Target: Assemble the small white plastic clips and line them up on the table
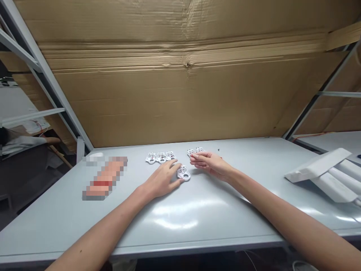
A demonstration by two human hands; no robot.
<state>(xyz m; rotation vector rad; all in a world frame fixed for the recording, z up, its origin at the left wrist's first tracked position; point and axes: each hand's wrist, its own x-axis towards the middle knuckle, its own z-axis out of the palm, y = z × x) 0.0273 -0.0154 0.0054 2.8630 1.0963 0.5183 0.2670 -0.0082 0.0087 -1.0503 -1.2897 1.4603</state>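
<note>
Several small white plastic parts lie on the grey table [197, 214]. Three of them [160, 157] sit in a row at the back centre. My left hand [162, 180] rests flat on the table with fingers stretched out, its fingertips touching a single white part [184, 173]. My right hand [210, 163] lies just right of that part, fingers together and extended toward two more white parts [195, 151], touching or nearly touching them; nothing is gripped in it.
A large cardboard sheet [180, 90] stands behind the table. White moulded strips [327, 173] lie at the right edge. A blurred, pixelated object [104, 177] lies on the left. Metal shelf struts [42, 71] rise at both sides.
</note>
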